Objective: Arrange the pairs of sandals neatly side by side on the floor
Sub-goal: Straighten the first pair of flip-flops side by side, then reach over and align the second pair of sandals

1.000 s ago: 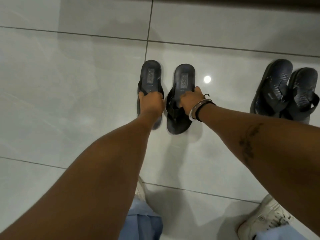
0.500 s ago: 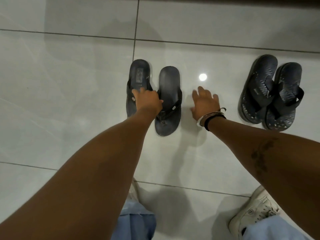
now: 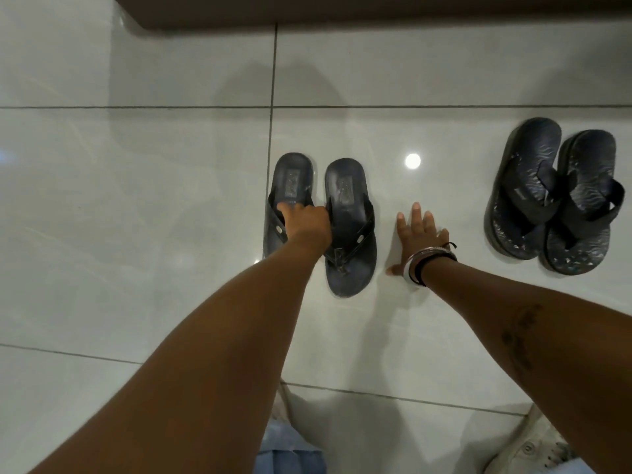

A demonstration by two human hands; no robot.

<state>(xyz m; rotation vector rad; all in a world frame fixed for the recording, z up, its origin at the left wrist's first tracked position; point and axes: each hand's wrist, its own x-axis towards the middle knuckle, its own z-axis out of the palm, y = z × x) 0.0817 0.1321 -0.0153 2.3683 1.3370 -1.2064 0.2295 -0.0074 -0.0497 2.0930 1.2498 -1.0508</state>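
Two dark flip-flop sandals lie side by side on the glossy white tiles, heels pointing away from me. My left hand (image 3: 305, 223) grips the strap of the left sandal (image 3: 290, 179). The right sandal of this pair (image 3: 347, 193) lies free, its toe end a little nearer to me. My right hand (image 3: 419, 234), with bracelets on the wrist, rests flat on the floor just right of that pair, fingers spread, holding nothing. A second pair with a wavy pattern lies at the far right: one sandal (image 3: 528, 159) overlaps the other (image 3: 586, 155) at the straps.
A dark brown baseboard or furniture edge (image 3: 342, 12) runs along the top. My white sneakers (image 3: 533, 449) and pale blue trouser legs (image 3: 290, 453) are at the bottom. A ceiling light reflects as a bright spot (image 3: 412, 161) on the tile.
My right hand let go of the right sandal, which now lies flat, and moved right onto the floor. My left hand stayed on the left sandal's strap.
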